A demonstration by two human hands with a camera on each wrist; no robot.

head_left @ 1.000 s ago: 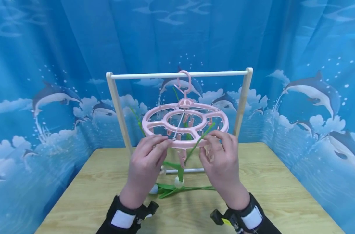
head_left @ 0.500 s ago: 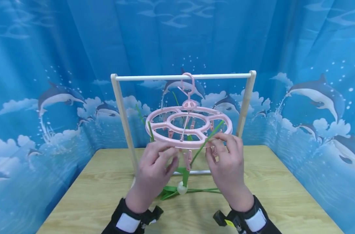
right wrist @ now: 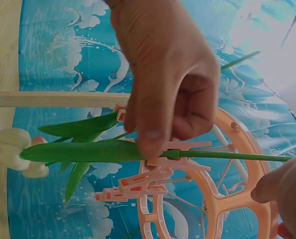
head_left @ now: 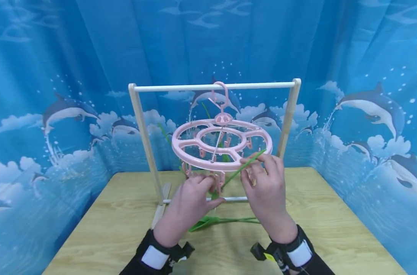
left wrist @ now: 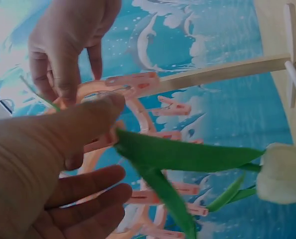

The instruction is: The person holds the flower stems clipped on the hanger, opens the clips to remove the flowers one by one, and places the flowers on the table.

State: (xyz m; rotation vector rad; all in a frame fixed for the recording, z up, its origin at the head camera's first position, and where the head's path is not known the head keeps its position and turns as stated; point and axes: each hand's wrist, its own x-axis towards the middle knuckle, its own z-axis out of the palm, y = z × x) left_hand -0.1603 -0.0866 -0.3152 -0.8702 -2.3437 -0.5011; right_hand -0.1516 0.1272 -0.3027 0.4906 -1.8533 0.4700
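A pink round clip hanger (head_left: 208,164) hangs by its hook from a wooden rack (head_left: 181,88). My right hand (head_left: 267,193) pinches the hanger's front rim, beside a green stem (head_left: 239,170) that slants up across it. My left hand (head_left: 187,204) is below the rim at the front clips, thumb stretched apart from the fingers. In the right wrist view, the left thumb lies over a leaf (right wrist: 88,151) beside a pink clip (right wrist: 185,167). A white tulip (left wrist: 282,174) hangs head down in the left wrist view. Contact between the left fingertips and the clip is unclear.
More green stems (head_left: 229,220) lie on the wooden table (head_left: 108,236) under the hanger. The rack's low crossbar (head_left: 232,199) and left foot (head_left: 157,215) are behind the hands. A blue dolphin curtain (head_left: 108,46) surrounds the table.
My left hand has left the front rim and moved down and right to the clips, its thumb now extended. The right hand keeps its place on the rim.
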